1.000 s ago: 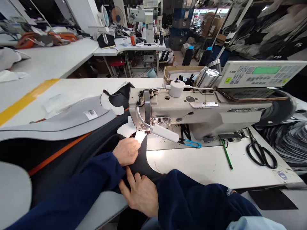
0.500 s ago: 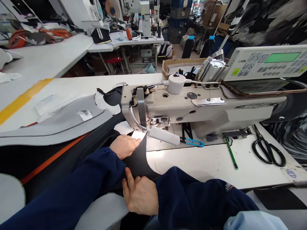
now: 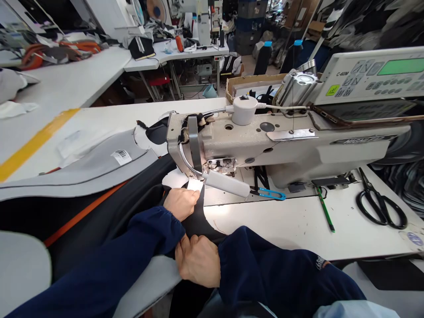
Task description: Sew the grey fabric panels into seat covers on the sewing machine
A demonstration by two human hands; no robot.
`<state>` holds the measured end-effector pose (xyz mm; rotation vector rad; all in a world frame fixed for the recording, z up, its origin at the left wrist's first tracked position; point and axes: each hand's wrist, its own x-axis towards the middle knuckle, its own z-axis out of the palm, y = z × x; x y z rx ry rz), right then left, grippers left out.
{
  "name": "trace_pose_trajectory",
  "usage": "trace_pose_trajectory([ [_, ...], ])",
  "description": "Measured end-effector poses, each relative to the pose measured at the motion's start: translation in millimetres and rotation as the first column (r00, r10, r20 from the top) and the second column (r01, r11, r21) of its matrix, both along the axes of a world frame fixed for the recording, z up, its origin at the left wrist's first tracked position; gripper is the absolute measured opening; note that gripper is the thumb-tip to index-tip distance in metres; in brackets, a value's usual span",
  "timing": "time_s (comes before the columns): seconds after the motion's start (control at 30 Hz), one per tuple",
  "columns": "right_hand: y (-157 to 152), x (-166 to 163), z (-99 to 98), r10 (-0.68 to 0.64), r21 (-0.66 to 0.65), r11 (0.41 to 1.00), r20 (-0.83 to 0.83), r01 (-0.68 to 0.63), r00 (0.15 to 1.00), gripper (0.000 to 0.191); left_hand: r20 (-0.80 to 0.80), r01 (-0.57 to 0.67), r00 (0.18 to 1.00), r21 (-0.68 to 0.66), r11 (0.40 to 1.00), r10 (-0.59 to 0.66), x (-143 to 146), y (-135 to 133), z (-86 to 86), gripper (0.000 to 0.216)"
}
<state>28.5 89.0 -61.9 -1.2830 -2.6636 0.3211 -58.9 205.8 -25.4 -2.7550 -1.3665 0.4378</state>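
Observation:
Black fabric (image 3: 202,224) with an orange strip (image 3: 84,214) and grey padded panels (image 3: 96,161) lies bunched to the left of a sewing machine (image 3: 294,152). My left hand (image 3: 181,203) is closed on the fabric just in front of the machine's head, beside a small white piece (image 3: 194,184) under the lamp (image 3: 227,183). Nearer to me, my right hand (image 3: 198,260) has its fingers curled over the fabric's near edge. The fingertips of both hands are partly hidden. The machine's needle cannot be made out behind the lamp.
Blue-handled thread snips (image 3: 271,194), a green pencil (image 3: 326,210) and black scissors (image 3: 380,203) lie on the table right of my hands. A phone (image 3: 361,110) rests on the machine below a control panel (image 3: 380,77). Behind stands a cardboard box (image 3: 232,88).
My left hand's outstretched index finger has curled in, and the hand sits slightly further right. My right hand's fingers have closed over the fabric edge. The view has shifted a little.

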Motion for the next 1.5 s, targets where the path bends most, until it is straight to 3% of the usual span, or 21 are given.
trace_pose_trajectory([
  [0.23, 16.0, 3.7, 12.8, -0.027, -0.116, 0.993, 0.025, 0.03, 0.999, 0.023, 0.057, -0.187, 0.981, -0.001, 0.982, 0.187, 18.2, -8.8, -4.5, 0.032],
  [0.47, 24.7, 7.2, 11.9, -0.078, -0.141, 0.987, -0.001, 0.077, 0.997, 0.026, 0.068, -0.252, 0.965, -0.024, 0.968, 0.253, 22.8, -5.7, -4.8, 0.035],
  [0.67, 34.9, 17.7, 26.6, 0.045, -0.176, 0.984, 0.086, -0.029, 0.995, 0.018, 0.104, -0.267, 0.957, -0.045, 0.963, 0.27, 22.3, -1.5, -6.8, 0.037],
  [1.17, 36.3, 24.6, 31.7, 0.067, -0.044, 0.997, 0.086, -0.064, 0.994, 0.02, 0.117, -0.288, 0.946, -0.118, 0.95, 0.302, 12.2, -4.0, 7.3, 0.031],
  [1.3, 26.3, 22.5, 24.3, 0.017, 0.058, 0.998, 0.078, -0.022, 0.997, 0.028, 0.172, -0.215, 0.959, -0.073, 0.974, 0.224, -2.8, 2.1, 8.2, 0.031],
  [1.5, 16.7, 22.4, 15.7, 0.068, 0.113, 0.991, 0.063, -0.075, 0.996, 0.028, 0.164, -0.201, 0.969, 0.071, 0.977, 0.187, -4.3, -0.3, 10.1, 0.032],
])
